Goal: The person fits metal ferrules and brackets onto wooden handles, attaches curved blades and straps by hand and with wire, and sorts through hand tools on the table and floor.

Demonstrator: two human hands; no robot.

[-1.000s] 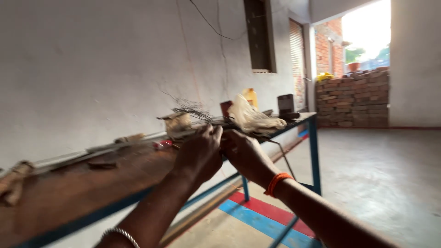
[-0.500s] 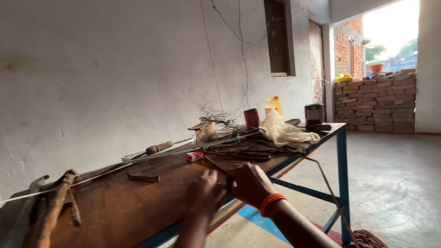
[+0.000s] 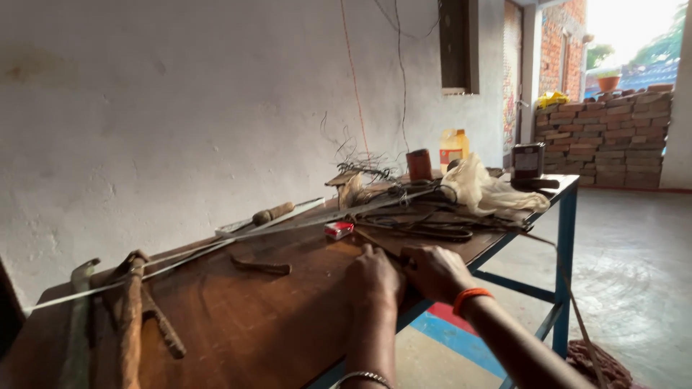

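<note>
While the left hand [image 3: 373, 277] lies fingers-together on the workbench [image 3: 238, 317], the right hand [image 3: 435, 272] pinches a thin metal strip [image 3: 378, 243].

I see a simple workshop: a wooden workbench [image 3: 238, 324] on a blue metal frame, rusty pliers [image 3: 137, 302], tangled wire [image 3: 364, 167], bare plastered wall [image 3: 180, 108], stacked bricks [image 3: 602, 140].

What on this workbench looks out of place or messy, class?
A tangle of wire sticks up loosely at the far end, beside a crumpled cloth. Rusty tools lie askew at the near end. Both hands rest at the bench edge.
</note>
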